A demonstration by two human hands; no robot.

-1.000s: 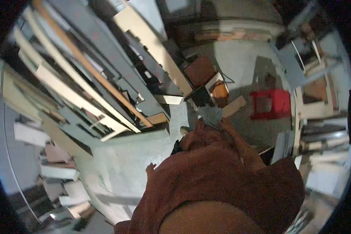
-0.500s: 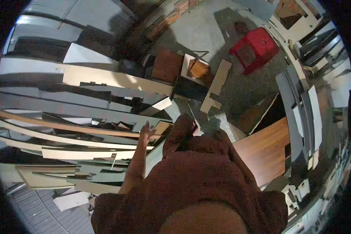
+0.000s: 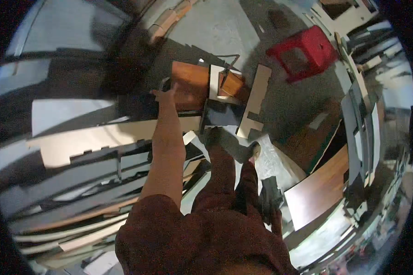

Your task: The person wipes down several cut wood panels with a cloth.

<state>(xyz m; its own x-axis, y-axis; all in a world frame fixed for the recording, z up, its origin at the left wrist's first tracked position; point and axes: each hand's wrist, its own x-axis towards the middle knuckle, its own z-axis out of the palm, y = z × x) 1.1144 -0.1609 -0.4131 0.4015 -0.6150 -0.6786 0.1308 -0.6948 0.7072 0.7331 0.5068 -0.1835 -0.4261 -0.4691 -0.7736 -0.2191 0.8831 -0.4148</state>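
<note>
My left hand (image 3: 166, 93) reaches forward with its fingers apart, at the left edge of a reddish-brown board (image 3: 190, 85); whether it touches the board I cannot tell. Nothing shows in its grasp. My right hand (image 3: 276, 222) hangs low beside my body, dim and partly hidden, close to a pale floor patch and a wood-grain panel (image 3: 319, 192). Ahead of my feet stand a white-edged box with an orange-brown piece (image 3: 232, 85) and a dark panel (image 3: 222, 113). A notched beige strip (image 3: 254, 103) leans to their right.
A red plastic stool (image 3: 303, 54) stands at the upper right. Long strips and boards (image 3: 92, 140) are stacked along the left. More panels (image 3: 353, 133) line the right side. Clear plastic wrap (image 3: 275, 160) lies near my feet.
My left hand has moved forward from beside the stacked strips to the reddish-brown board. My view and body have turned. My right hand now shows low at my side.
</note>
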